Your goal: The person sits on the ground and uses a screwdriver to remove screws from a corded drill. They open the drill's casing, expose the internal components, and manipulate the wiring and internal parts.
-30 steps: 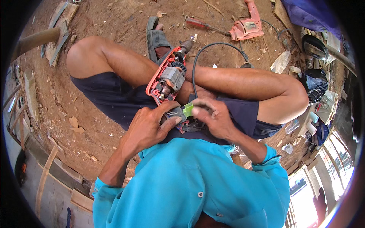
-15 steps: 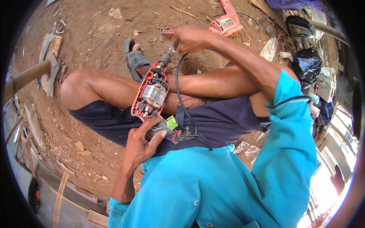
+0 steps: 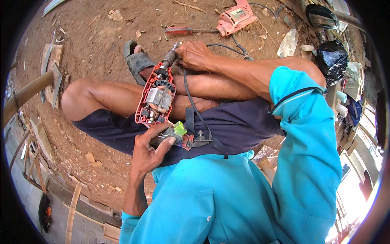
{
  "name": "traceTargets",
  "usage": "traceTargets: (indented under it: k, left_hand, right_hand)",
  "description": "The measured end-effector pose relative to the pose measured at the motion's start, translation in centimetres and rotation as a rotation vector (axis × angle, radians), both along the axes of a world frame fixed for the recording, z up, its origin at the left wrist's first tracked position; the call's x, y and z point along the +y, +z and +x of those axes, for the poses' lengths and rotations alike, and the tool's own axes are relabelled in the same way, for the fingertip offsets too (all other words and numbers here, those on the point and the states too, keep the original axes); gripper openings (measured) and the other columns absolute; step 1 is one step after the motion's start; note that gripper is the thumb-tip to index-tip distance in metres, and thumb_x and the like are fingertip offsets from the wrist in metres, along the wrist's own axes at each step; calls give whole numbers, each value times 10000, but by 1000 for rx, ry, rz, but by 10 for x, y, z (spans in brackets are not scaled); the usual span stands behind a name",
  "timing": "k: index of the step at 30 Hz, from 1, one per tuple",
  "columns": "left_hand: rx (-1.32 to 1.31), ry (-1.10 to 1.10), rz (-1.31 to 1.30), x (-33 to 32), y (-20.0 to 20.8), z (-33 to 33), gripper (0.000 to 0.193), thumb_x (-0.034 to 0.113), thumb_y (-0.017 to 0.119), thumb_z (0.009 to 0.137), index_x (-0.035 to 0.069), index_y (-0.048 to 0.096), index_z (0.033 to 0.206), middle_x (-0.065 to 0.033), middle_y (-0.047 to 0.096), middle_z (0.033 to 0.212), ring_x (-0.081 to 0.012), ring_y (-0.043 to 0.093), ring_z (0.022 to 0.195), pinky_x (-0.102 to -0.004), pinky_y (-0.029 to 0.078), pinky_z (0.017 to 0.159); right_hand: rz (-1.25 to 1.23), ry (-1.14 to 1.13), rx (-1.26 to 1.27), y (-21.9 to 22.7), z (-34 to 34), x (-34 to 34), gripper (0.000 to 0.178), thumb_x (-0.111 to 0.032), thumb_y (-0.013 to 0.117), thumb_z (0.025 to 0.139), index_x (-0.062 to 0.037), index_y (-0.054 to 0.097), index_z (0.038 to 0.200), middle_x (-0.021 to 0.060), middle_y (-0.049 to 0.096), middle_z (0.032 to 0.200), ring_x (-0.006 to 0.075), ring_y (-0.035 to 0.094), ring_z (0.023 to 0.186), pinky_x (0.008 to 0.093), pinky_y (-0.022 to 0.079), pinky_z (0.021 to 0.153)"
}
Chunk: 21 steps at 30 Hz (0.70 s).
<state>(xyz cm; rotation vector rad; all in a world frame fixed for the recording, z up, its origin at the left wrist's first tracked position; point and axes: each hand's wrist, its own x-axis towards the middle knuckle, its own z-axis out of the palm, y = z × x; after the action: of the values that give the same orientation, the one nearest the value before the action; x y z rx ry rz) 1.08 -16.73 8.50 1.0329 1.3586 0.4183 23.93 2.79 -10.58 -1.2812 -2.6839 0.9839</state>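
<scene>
An opened electric drill (image 3: 159, 99) lies across my lap, half of its red housing off, so the motor, fan and gears show. My left hand (image 3: 151, 147) grips its handle end, thumb on the grey switch with a bright green trigger (image 3: 179, 129). At the far end, my right hand (image 3: 194, 55) is curled beside the metal chuck (image 3: 169, 57), its fingertips close to the bit at the tip. Whatever those fingers pinch is hidden. A black power cord (image 3: 191, 95) loops from the handle toward my right hand.
A red-handled screwdriver (image 3: 178, 30) lies on the dirt ahead, touching the loose red housing half (image 3: 237, 19). A sandal (image 3: 139, 61) is on my foot. A wooden-handled tool (image 3: 30, 89) stands left; a mirror (image 3: 321, 17) and black plastic bag (image 3: 332, 63) are right.
My right hand has come down and slightly left to the chuck's tip, uncovering the screwdriver's shaft. The view has shifted a little; my left hand keeps its grip.
</scene>
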Motion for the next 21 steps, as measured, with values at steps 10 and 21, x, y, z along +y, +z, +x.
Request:
traceTargets:
  k: [10, 21]
  left_hand:
    - [15, 3, 29, -2, 2, -1, 379, 143, 791, 916, 17, 697, 1261, -153, 785, 1065, -200, 766, 950, -341, 587, 825]
    - [27, -6, 185, -11, -10, -1, 412, 194, 814, 897, 54, 701, 1267, -153, 782, 1059, -266, 782, 923, -359, 591, 810]
  right_hand:
    - [37, 61, 8, 18, 11, 0, 252, -230, 669, 866, -59, 727, 1041, 205, 701, 1032, 386, 709, 929, 520, 569, 703]
    - [-15, -28, -21, 0, -4, -2, 251, -294, 676, 860, -46, 702, 894, 244, 704, 880, 432, 717, 828, 550, 553, 673]
